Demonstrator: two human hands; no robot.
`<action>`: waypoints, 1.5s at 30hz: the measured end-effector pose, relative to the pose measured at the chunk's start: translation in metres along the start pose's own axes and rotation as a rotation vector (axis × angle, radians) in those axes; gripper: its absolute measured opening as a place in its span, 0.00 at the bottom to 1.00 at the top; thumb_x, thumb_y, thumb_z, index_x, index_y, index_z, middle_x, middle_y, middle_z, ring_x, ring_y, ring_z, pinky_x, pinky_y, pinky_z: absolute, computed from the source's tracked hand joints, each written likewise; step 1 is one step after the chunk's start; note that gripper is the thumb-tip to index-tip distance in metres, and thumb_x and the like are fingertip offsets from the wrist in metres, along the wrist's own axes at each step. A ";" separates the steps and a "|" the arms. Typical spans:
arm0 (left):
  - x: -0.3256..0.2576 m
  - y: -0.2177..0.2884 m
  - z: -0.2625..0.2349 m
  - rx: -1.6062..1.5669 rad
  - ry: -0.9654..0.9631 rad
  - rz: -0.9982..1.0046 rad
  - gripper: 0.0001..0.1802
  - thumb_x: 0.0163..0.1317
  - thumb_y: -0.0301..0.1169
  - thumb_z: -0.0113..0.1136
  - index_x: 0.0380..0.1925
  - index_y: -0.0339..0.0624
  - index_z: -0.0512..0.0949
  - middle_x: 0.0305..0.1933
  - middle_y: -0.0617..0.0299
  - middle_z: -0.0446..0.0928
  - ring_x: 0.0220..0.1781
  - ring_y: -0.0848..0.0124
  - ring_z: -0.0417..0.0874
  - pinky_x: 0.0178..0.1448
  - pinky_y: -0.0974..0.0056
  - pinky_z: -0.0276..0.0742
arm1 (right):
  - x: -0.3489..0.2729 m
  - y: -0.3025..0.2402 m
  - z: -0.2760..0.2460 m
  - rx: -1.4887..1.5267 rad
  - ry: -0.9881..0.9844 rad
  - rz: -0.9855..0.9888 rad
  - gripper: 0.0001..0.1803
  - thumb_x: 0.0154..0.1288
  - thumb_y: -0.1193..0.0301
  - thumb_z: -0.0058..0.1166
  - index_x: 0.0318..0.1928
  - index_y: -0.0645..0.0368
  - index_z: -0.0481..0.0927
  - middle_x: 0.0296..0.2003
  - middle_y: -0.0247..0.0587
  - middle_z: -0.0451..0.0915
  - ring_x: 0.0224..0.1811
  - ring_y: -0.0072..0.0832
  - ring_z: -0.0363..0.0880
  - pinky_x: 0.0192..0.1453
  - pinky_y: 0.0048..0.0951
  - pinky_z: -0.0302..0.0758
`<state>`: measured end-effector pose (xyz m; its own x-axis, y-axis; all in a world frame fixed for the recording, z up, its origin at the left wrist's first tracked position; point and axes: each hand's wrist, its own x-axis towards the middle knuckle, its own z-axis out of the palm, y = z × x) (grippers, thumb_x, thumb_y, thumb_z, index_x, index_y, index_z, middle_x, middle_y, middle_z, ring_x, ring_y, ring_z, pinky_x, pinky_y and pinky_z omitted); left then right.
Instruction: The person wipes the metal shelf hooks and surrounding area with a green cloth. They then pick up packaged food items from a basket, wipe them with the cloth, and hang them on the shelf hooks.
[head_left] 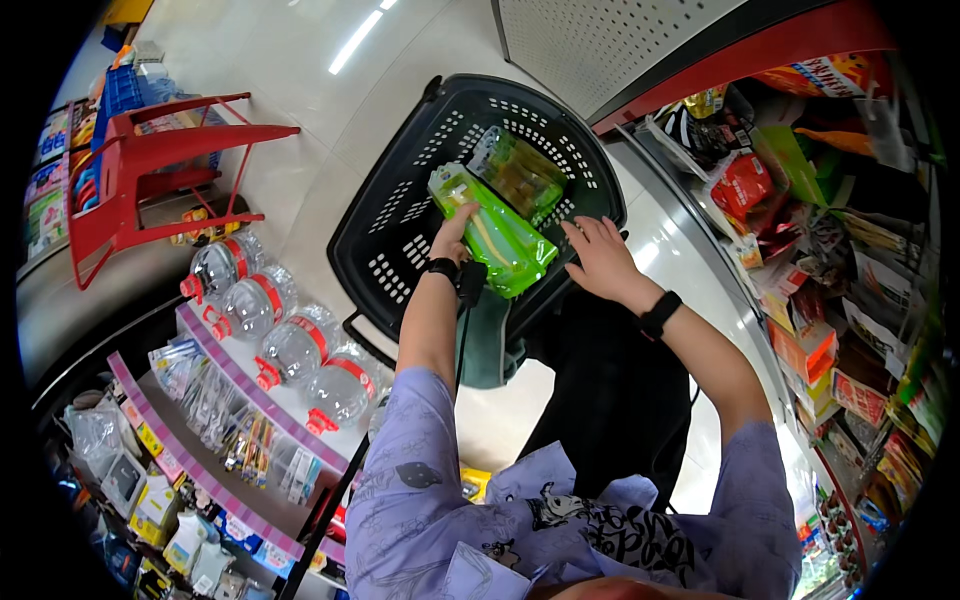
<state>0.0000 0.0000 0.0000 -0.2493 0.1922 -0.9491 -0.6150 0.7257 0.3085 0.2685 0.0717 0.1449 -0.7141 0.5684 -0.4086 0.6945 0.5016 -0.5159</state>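
My left hand point(455, 240) grips a bright green plastic package point(497, 238) by its side, with the thumb lying on top. The package is tilted over a black shopping basket point(395, 205) with rows of holes in its walls. Inside the basket, beyond the green package, lies a clear pack with green and brown contents point(520, 170). My right hand point(605, 265) hovers near the basket's right rim with its fingers spread, holding nothing. A black band sits on each wrist.
A red stool point(130, 190) stands on the left. Several large clear bottles with red caps point(250, 305) line the left side above shelves of small goods point(240, 430). Shelves of snack packets point(745, 190) run along the right. A perforated panel point(600, 40) rises beyond the basket.
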 end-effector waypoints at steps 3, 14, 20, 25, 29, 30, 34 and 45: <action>0.050 0.012 -0.026 0.039 0.015 0.073 0.23 0.48 0.43 0.63 0.41 0.43 0.74 0.34 0.61 0.76 0.31 0.69 0.77 0.36 0.63 0.76 | 0.019 0.005 0.009 -0.028 0.119 -0.157 0.33 0.51 0.65 0.54 0.58 0.59 0.61 0.55 0.47 0.63 0.60 0.41 0.58 0.67 0.41 0.48; 0.121 -0.051 -0.067 0.267 0.032 -0.122 0.47 0.50 0.57 0.57 0.63 0.42 0.54 0.67 0.51 0.50 0.63 0.54 0.59 0.55 0.48 0.65 | 0.004 0.010 0.005 -0.041 0.104 -0.264 0.33 0.49 0.65 0.54 0.57 0.62 0.63 0.56 0.50 0.64 0.62 0.42 0.57 0.67 0.39 0.49; -0.100 0.030 -0.006 0.114 -0.132 -0.128 0.45 0.57 0.50 0.54 0.66 0.46 0.42 0.70 0.50 0.33 0.70 0.50 0.33 0.66 0.41 0.42 | -0.054 -0.031 -0.036 0.127 0.043 -0.027 0.34 0.52 0.66 0.52 0.60 0.61 0.59 0.59 0.55 0.58 0.59 0.50 0.60 0.63 0.39 0.58; -0.233 0.057 -0.001 0.095 -0.371 0.051 0.42 0.58 0.47 0.53 0.66 0.52 0.43 0.70 0.51 0.32 0.71 0.55 0.31 0.68 0.43 0.30 | -0.105 -0.079 -0.114 0.340 0.008 0.030 0.35 0.54 0.64 0.51 0.60 0.62 0.56 0.58 0.58 0.58 0.56 0.50 0.63 0.58 0.38 0.64; -0.346 0.093 0.037 0.300 -0.460 0.325 0.30 0.57 0.44 0.55 0.59 0.52 0.61 0.66 0.59 0.53 0.70 0.59 0.45 0.66 0.50 0.44 | -0.150 -0.108 -0.194 0.412 0.168 0.013 0.33 0.56 0.65 0.51 0.60 0.63 0.56 0.55 0.56 0.61 0.57 0.47 0.62 0.60 0.35 0.62; -0.370 0.100 0.050 0.337 -0.476 0.376 0.27 0.56 0.43 0.57 0.55 0.54 0.65 0.62 0.64 0.60 0.67 0.62 0.52 0.63 0.54 0.50 | -0.162 -0.112 -0.209 0.409 0.242 0.007 0.33 0.56 0.64 0.51 0.60 0.63 0.57 0.55 0.56 0.61 0.56 0.48 0.63 0.60 0.35 0.62; -0.434 0.131 0.107 0.570 -0.619 0.547 0.23 0.57 0.42 0.56 0.53 0.53 0.67 0.55 0.68 0.67 0.59 0.70 0.63 0.59 0.59 0.57 | -0.207 -0.117 -0.270 0.470 0.437 0.044 0.32 0.56 0.64 0.51 0.59 0.63 0.58 0.54 0.56 0.62 0.56 0.49 0.63 0.58 0.37 0.64; -0.561 0.146 0.272 0.704 -0.891 1.123 0.29 0.58 0.33 0.56 0.58 0.39 0.59 0.61 0.58 0.60 0.63 0.64 0.59 0.62 0.61 0.58 | -0.270 -0.013 -0.357 0.868 1.078 0.317 0.36 0.55 0.66 0.53 0.61 0.65 0.53 0.59 0.54 0.59 0.54 0.43 0.68 0.53 0.36 0.68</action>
<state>0.2528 0.1779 0.5603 0.3347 0.9389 -0.0806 0.0866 0.0546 0.9947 0.4838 0.1449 0.5309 0.1491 0.9883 -0.0308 0.2546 -0.0684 -0.9646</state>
